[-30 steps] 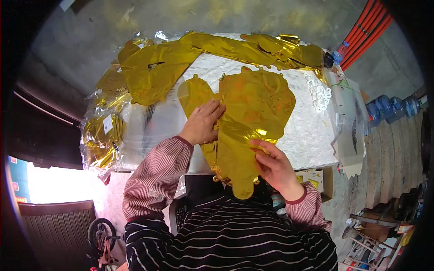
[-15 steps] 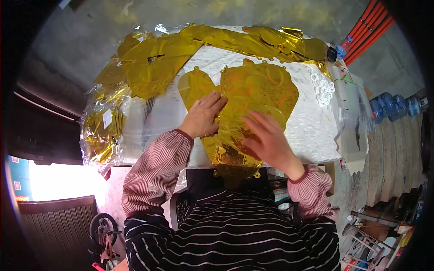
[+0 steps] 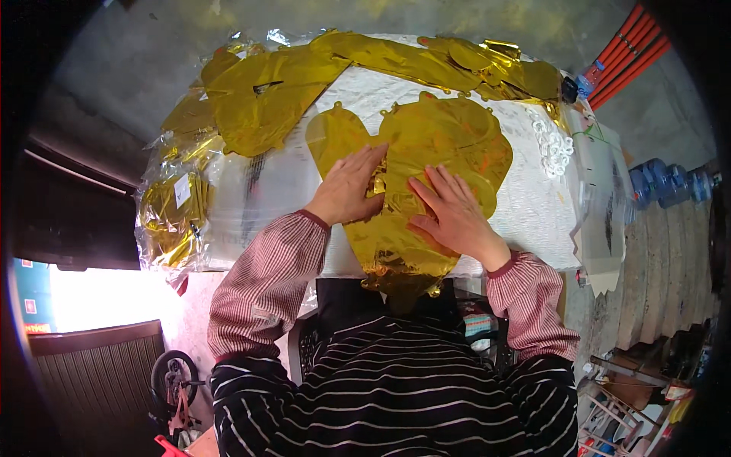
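Observation:
A flat gold foil balloon (image 3: 442, 129) with small tabs along its edge lies in front of me on the white-covered table (image 3: 525, 221). Its near end hangs over the table's front edge. My left hand (image 3: 350, 186) rests flat on its left part, fingers stretched out. To the right, my right hand (image 3: 457, 213) lies on the foil with its fingers spread. Between the hands the foil is creased and shiny. Neither hand grips anything.
More flat gold foil balloons (image 3: 259, 114) lie along the far and left sides. A clear plastic bag (image 3: 175, 206) of gold foil sits at the left edge. White rings (image 3: 552, 148) lie in a heap at the right, beside clear plastic sheets (image 3: 601, 198). Blue water jugs (image 3: 662, 183) stand beyond.
My right hand, raised and blurred before, now lies flat on the foil balloon. The left hand stays on the foil, its thumb more spread. The whole view has shifted slightly.

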A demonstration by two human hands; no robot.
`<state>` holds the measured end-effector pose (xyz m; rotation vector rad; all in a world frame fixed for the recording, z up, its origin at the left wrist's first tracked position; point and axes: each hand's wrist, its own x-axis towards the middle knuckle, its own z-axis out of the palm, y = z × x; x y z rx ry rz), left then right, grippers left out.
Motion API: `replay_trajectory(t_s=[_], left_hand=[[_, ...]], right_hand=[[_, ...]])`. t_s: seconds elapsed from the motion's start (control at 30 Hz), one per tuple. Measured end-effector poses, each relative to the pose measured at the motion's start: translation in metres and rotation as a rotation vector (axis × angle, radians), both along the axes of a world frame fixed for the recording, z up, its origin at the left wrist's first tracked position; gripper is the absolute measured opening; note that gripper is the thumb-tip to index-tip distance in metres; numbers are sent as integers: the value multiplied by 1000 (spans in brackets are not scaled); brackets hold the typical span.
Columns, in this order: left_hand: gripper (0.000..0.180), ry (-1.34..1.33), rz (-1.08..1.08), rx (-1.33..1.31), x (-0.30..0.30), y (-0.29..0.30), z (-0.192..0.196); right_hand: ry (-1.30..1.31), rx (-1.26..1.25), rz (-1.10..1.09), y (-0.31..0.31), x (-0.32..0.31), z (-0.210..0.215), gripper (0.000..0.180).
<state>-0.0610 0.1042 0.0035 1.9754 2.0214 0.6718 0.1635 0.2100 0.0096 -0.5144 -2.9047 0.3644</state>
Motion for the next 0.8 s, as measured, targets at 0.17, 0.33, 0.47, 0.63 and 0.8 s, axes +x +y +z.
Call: replay_trajectory(t_s=[0.17, 0.33, 0.47, 0.63, 0.8], left_hand=[[69, 43, -26, 17, -2, 1, -4], [66, 39, -22, 9, -1, 0, -5], [73, 48, -19, -1, 2, 1, -1], [79, 75, -17, -10, 3, 1, -1], [78, 92, -20, -1, 2, 1, -3]], right_hand=[[10, -9, -24, -1, 0, 2, 64], [-15, 8, -23, 1, 1, 3, 64], [-24, 0, 7, -3, -1, 6, 66], [1, 0, 7, -10, -4, 3, 66], [3, 8, -22, -12, -6, 0, 66]])
